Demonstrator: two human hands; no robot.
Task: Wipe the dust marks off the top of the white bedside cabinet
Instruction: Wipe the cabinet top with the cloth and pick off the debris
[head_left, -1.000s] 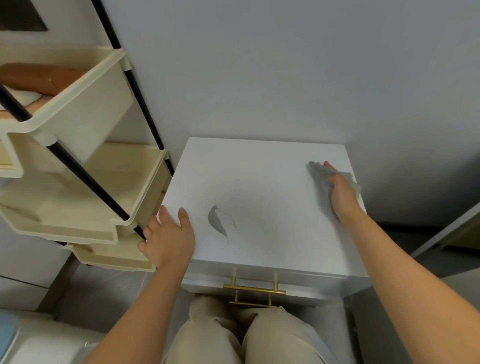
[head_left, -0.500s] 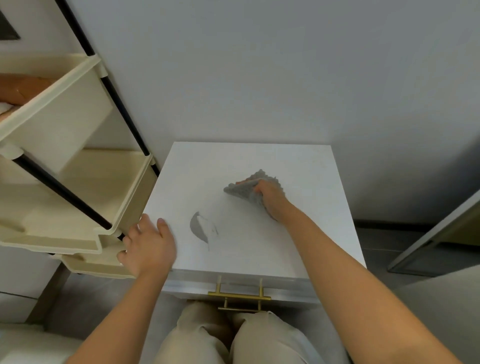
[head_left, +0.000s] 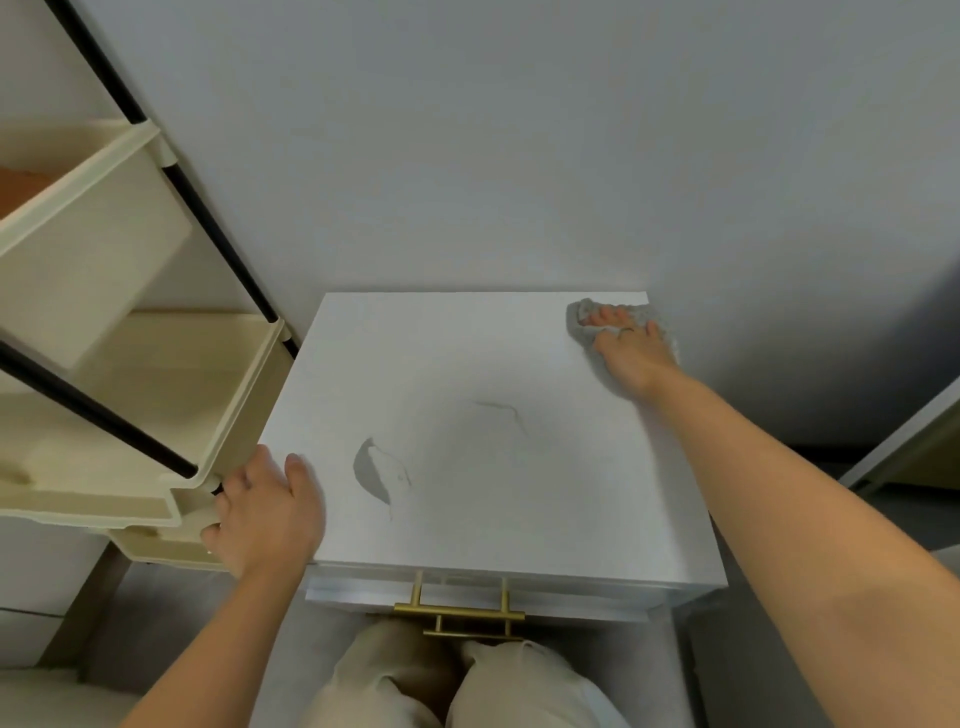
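Right hand (head_left: 631, 358), fingers flat, presses grey cloth (head_left: 577, 319) onto the far-right corner of the cabinet worktop (head_left: 519, 509); left hand (head_left: 265, 514) rests relaxed on its near-left edge, beside dust marks (head_left: 370, 467).

Your white table (head_left: 571, 493) has a dark dust smudge (head_left: 371, 475) on it, a fainter streak (head_left: 501, 410) back-right of the smudge, and a grey cloth (head_left: 576, 321) well beyond that.

The scene is lit softly and evenly. The wall (head_left: 779, 364) is darkened beyond the right hand (head_left: 631, 353) — straight lines are bowed near the edges, and detail is slightly softened throughout.
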